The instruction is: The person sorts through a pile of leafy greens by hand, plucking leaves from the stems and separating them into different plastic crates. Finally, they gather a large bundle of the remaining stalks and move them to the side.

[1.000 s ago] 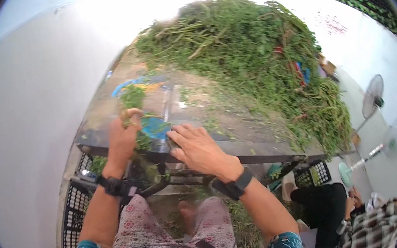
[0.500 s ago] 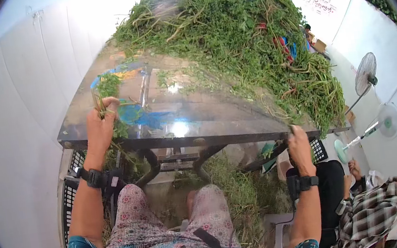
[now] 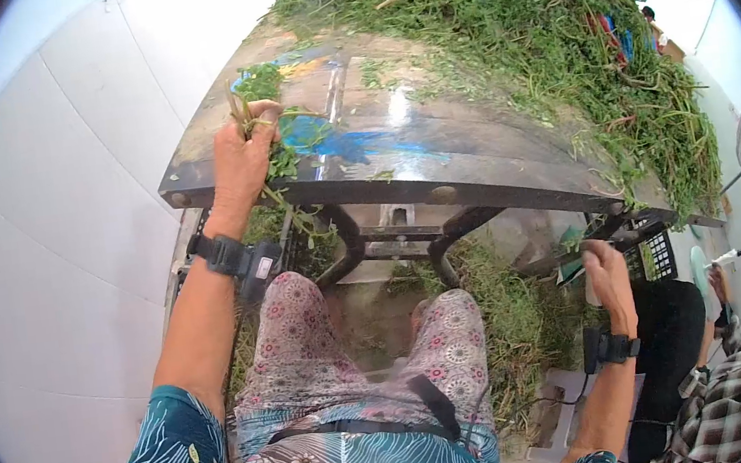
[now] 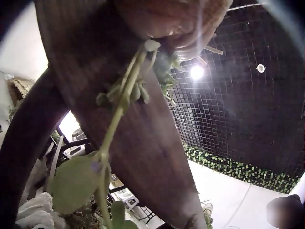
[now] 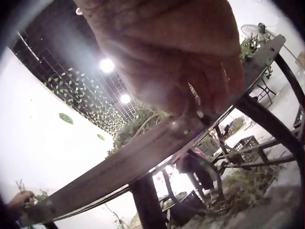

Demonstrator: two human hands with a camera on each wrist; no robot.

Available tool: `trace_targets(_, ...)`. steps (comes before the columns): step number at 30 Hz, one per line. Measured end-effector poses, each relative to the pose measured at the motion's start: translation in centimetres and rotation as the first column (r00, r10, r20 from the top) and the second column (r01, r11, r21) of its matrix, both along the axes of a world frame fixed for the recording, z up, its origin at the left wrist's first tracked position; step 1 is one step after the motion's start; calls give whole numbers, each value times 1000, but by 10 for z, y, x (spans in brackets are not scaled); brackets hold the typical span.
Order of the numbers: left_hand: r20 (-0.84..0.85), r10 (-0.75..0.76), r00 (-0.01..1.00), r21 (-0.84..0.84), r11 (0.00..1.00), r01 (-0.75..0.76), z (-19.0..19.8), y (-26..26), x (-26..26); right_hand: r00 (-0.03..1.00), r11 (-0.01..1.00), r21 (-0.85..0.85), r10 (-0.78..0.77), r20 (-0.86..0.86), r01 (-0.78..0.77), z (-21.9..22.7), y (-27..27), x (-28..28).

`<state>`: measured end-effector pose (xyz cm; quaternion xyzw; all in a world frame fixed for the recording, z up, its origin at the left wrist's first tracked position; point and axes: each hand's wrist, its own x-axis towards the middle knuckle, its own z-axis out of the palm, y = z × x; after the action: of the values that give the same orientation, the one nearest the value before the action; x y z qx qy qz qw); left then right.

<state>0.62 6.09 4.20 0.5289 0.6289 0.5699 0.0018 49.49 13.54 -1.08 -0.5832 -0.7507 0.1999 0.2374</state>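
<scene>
Greens (image 3: pixel 283 159), a small leafy bunch, are grasped in the left hand (image 3: pixel 242 162) at the left end of the tabletop (image 3: pixel 469 131), with cut-looking stems poking up out of the fist and leaves trailing over the front edge. From the left wrist, one slender sprig (image 4: pixel 112 125) hangs beneath that hand against the dark wood. What has changed is the right hand (image 3: pixel 613 283): a second ago it was near the left one at the edge, half a second later out at the right end, and now it has dropped lower, below the front edge and well apart from the bunch. Its fingers are bent in the right wrist view, but I cannot tell whether anything is between them. For the work, this seems to leave the bunch to the left hand alone, the right being free of it. The big heap of greens (image 3: pixel 491 8) lies across the back and right of the tabletop, and more plant matter (image 3: pixel 517 311) covers the floor beneath.
</scene>
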Motion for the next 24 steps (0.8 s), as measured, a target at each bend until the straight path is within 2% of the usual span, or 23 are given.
trace_targets(2, 22, -9, 1000, -9, 1000, 9, -1, 0, 0, 994, 994, -64, 94, 55, -91, -12, -7, -17)
trace_targets(4, 54, -14, 998, -11, 1000, 15, -3, 1, -1, 983, 978, -110, 174, -53, -179, -45, -7, -25)
trace_targets(8, 26, -32, 999, 0, 999, 32, -3, 2, -3, 966, 913, -317, 256, -44, -256, -78, -18, -53)
trace_targets(9, 41, -28, 999, -10, 1000, 28, -2, 2, -3, 950, 890, -334, 285, -124, -311, -85, -23, -60)
trace_targets(12, 77, -24, 997, -34, 999, 27, -3, 2, -5, 942, 870, -362, 323, -94, -334, -93, -35, -77)
trace_targets(15, 131, -87, 988, 61, 995, 79, -9, 7, -11, 912, 818, -404, 382, -148, -408, -94, -44, -92)
trace_targets(16, 150, -77, 986, 48, 996, 71, -9, 8, -12, 904, 799, -424, 398, -155, -425, -91, -45, -97)
trace_targets(18, 188, -66, 980, 23, 998, 63, -11, 10, -14, 896, 813, -377, 413, -164, -444, -95, -48, -99)
trace_targets(19, 149, -69, 986, 28, 997, 65, -13, 11, -15, 892, 819, -355, 419, -168, -451, -97, -51, -101)
trace_targets(23, 362, -222, 906, 133, 974, 185, -15, 12, -19, 893, 823, -347, 424, -153, -450, -95, -65, -99)
trace_targets(24, 342, -200, 918, 82, 980, 183, -15, 7, -19, 887, 822, -333, 434, -160, -462, -94, -70, -96)
